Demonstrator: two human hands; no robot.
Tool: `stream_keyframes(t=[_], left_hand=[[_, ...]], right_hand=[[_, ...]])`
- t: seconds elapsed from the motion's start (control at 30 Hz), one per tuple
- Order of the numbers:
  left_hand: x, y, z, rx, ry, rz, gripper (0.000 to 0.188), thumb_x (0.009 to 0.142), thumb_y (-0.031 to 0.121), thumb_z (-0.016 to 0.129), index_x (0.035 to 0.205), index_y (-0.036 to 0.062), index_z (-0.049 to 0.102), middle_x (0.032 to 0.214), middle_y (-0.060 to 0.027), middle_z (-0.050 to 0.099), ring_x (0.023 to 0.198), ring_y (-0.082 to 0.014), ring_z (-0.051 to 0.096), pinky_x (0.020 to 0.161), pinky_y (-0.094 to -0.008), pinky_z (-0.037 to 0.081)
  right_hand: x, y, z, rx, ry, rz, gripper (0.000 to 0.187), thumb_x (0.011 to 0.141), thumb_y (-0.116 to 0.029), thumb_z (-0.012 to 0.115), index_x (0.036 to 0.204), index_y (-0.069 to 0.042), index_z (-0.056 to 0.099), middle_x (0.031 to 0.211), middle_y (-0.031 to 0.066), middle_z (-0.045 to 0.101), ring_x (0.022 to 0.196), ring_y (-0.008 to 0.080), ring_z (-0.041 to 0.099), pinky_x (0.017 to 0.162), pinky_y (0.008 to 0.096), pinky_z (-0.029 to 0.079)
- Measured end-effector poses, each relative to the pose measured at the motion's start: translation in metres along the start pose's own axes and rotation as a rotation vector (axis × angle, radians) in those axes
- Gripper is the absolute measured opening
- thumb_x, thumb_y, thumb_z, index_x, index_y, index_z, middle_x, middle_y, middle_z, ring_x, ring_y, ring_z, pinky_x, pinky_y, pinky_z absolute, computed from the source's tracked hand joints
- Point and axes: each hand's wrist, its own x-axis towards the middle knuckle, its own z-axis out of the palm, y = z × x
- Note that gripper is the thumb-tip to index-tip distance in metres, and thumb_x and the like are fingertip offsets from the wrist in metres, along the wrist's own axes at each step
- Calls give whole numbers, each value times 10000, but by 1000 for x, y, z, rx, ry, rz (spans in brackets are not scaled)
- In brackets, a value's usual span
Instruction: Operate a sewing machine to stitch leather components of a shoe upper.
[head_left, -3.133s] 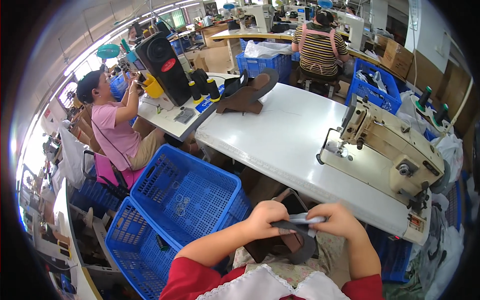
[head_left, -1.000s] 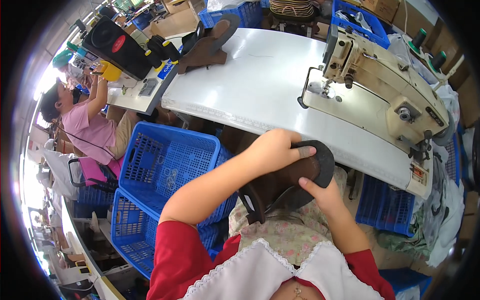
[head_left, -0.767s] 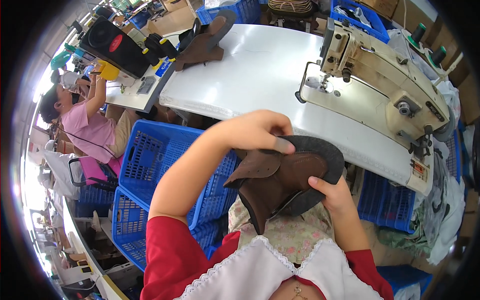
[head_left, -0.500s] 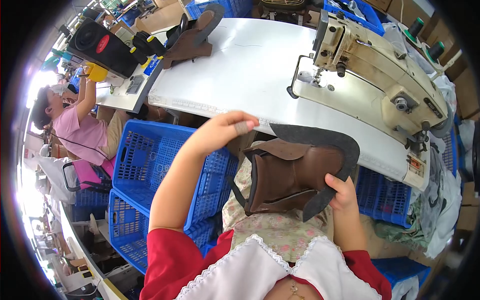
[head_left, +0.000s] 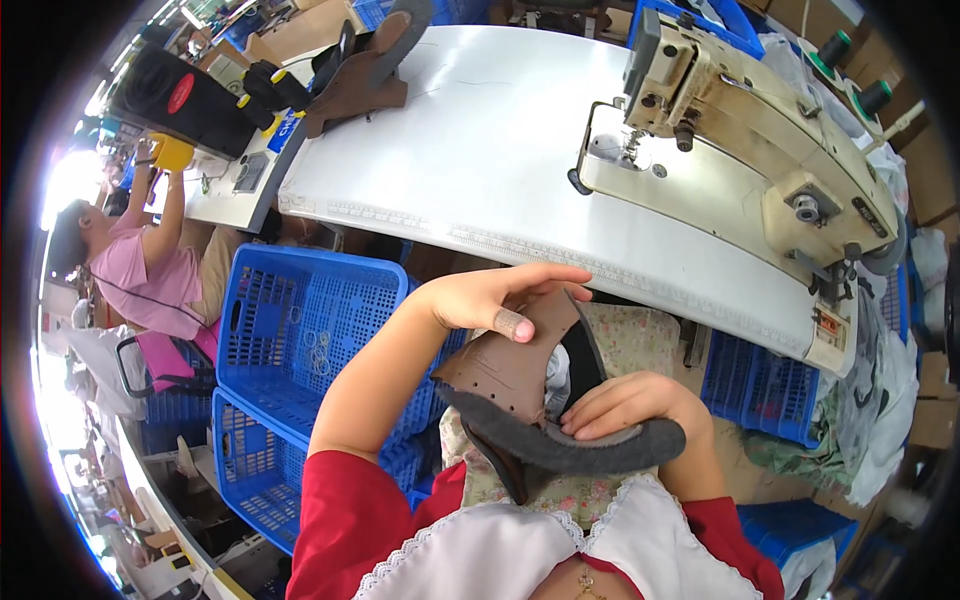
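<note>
The brown leather piece (head_left: 505,370) is over the flowered cloth (head_left: 645,345) on the lap, near the white table (head_left: 450,130). The left hand (head_left: 490,302) is spread, thumb apart; from here I can't tell if it touches. The right hand (head_left: 640,408) grips the grey rim (head_left: 570,452), fingers together, thumb hidden. I'd want that grip steady, the leather uncreased

Sewing workshop | sewing machine (head_left: 745,108) | green thread cones (head_left: 873,98) | blue crates (head_left: 348,284)
</note>
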Motion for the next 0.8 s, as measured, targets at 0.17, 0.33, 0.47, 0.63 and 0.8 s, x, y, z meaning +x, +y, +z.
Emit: stream_keyframes(t=[0.17,0.33,0.47,0.63,0.8], left_hand=[[-7,-35,-2,-142,127,241,612,758,426,781,1190,90,508,1250,-170,547,1318,-341,410,1104,-479,261],[-4,-28,17,-325,256,203,489,742,307,817,1065,121,500,1062,-94,581,1272,-375,459,1059,-498,327],[-9,-25,20,-242,262,302,382,802,196,770,1058,83,510,1129,-116,607,1205,-287,522,995,-422,409],[-3,-17,33,-208,409,217,334,812,207,762,988,87,505,995,-85,614,1077,-231,574,923,-376,447],[7,-13,37,-66,401,164,330,797,210,776,958,70,525,1030,-137,633,1055,-241,585,914,-368,448]], right_hand=[[1,0,-2,26,-69,36,338,850,-219,661,1069,35,696,1100,222,666,1080,394,615,932,453,468],[-11,28,-21,587,-147,-96,837,874,-632,540,1259,111,550,1410,306,407,1338,438,356,1109,509,243],[-5,26,-23,336,99,468,672,973,-491,467,1342,70,479,1457,221,379,1354,289,366,1082,404,315],[32,27,-9,-99,-177,734,393,980,-231,508,1261,39,555,1244,133,588,1162,225,535,1001,336,405],[32,29,-7,-147,-229,874,354,966,-196,531,1225,41,578,1153,114,643,1078,210,582,963,329,436]])
